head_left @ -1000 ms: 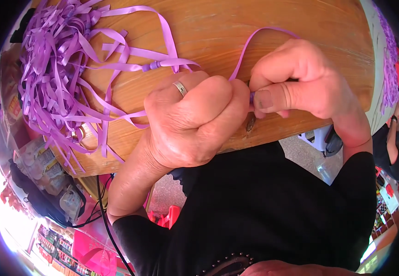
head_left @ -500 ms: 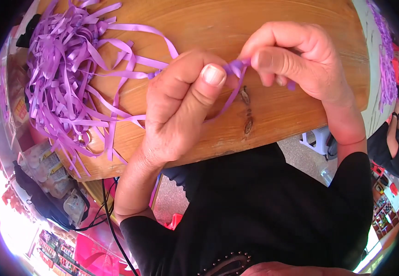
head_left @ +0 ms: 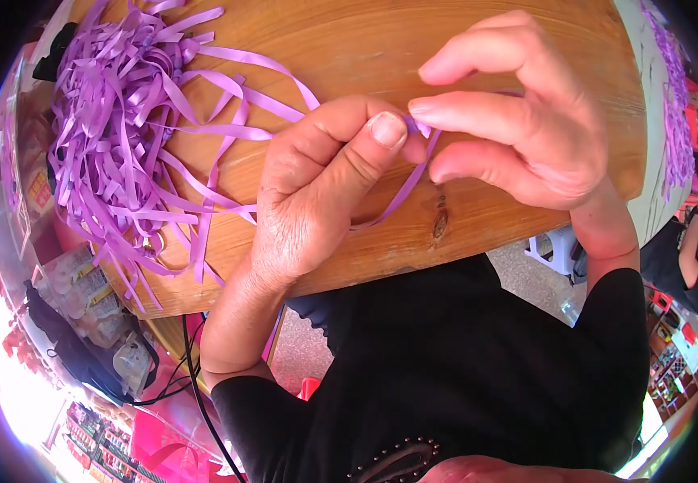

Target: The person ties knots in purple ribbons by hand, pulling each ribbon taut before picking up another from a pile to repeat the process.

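L hand (head_left: 317,185) was pinching a purple ribbon (head_left: 405,193) btwn thumb & forefinger, grip narrow, w/ a small darker purple bunched bit (head_left: 417,125) sticking out at the fingertips. Ribbon ran from there down in a curve over the surface (head_left: 365,48) & back under L hand. R hand (head_left: 534,129) was just beside it, fingers spread & thumb well off them, so fairly wide; its middle fingertip sat right by the bunched bit, can't tell if touching. Surface was brown wood w/ a dark knot mark near the front edge, below R hand. Big tangled ribbon pile (head_left: 115,121) lay at far L of surface, several strands trailing R toward L hand. Person wore a black top (head_left: 446,362). Past the R edge: a 2nd purple pile (head_left: 677,129) on a whitish surface, plus another person's arm (head_left: 689,249). White stool (head_left: 558,249) stood on the floor below R forearm; black cable (head_left: 196,386) hung near L elbow, clear plastic bags (head_left: 83,294) farther L.
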